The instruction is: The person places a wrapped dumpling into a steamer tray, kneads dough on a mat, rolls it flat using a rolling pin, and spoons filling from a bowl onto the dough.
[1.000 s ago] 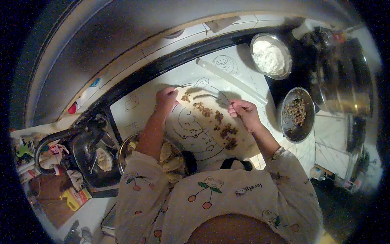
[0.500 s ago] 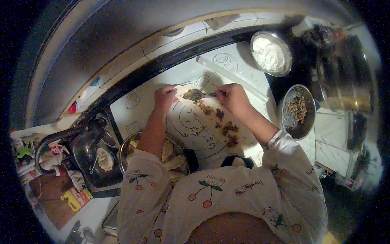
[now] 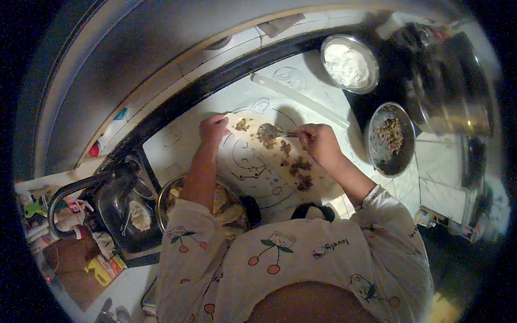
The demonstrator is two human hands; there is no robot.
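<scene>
A long thin strip of rolled dough (image 3: 323, 185) lies slantwise on a white mat (image 3: 156, 151) printed with line drawings. Several clumps of dark brown chopped filling (image 3: 301, 168) are spread along it. My left hand (image 3: 214, 128) pinches the dough's far left end between thumb and fingers. In my right hand (image 3: 319, 142) is a metal spoon (image 3: 267, 131), gripped by its handle. The spoon's bowl rests on or just over the filling near the far end; contact is hard to judge.
A pale rod (image 3: 301, 100) lies behind the dough. To the right stand a flour bowl (image 3: 375, 81), a filling bowl (image 3: 379, 161) and a large metal pot (image 3: 452, 91). Left are a round pan (image 3: 161, 207) of pale pieces, a sink (image 3: 110, 210) and a curved faucet (image 3: 64, 188).
The spoon and my right hand have moved a little right along the strip, uncovering a clump of filling near my left hand. That hand still pinches the dough. The view has shifted slightly.
</scene>
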